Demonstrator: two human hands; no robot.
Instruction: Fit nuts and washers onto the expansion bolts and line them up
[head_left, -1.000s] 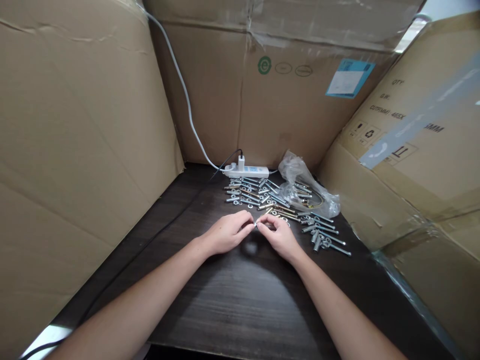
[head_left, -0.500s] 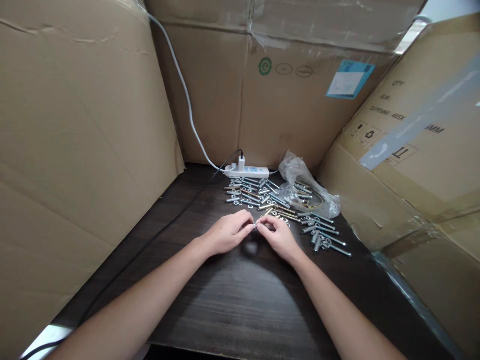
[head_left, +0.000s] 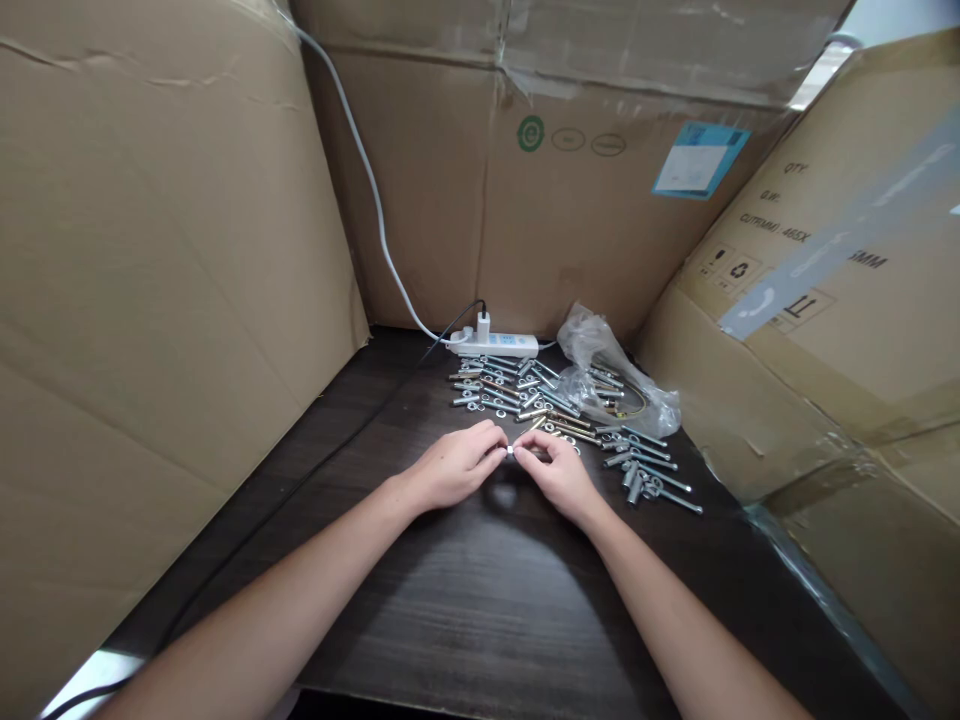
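Small metal pc in both hands; job looks unfinished

Ctr of frame: L hand (head_left: 461, 462) and R hand (head_left: 556, 472) meet, thumb & fingers of each pinched together at a small metal pc (head_left: 511, 450); exact type unclear. It's in the fingers, so handling prob. isn't done. Right of ctr, bolts (head_left: 679, 500), sleeves (head_left: 635, 488) and washers (head_left: 500, 413) lie in rough groups on the dark table (head_left: 480, 620), so layout seems well along; can't tell how many pcs, if any, are left.

Cardboard boxes (head_left: 420, 190) and loose bolts (head_left: 561, 403) suggest a makeshift workshop.
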